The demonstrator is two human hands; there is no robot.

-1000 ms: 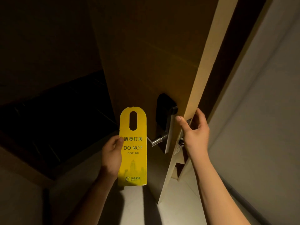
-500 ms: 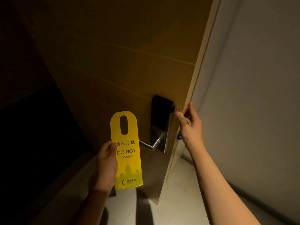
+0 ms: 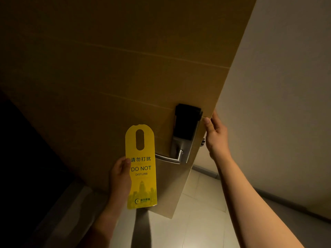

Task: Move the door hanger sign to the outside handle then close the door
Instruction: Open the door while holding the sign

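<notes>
My left hand (image 3: 120, 173) grips a yellow "DO NOT DISTURB" door hanger sign (image 3: 141, 169) by its left edge and holds it upright. The sign's slot sits just left of the silver lever handle (image 3: 167, 158), whose tip lies behind the sign's right edge. That handle belongs to a lock plate (image 3: 185, 133) with a black upper part on the wooden door (image 3: 111, 72). My right hand (image 3: 215, 135) clasps the door's free edge beside the lock, thumb on the door's face, fingers wrapped behind it.
A pale wall (image 3: 279, 104) rises to the right of the door edge, with a dark baseboard (image 3: 206, 170) at its foot. Light floor tiles (image 3: 197, 221) lie below. The left side of the view is dark.
The door's face has swung to fill more of the view. The sign has moved closer to the lever handle. My right hand has stayed on the door edge.
</notes>
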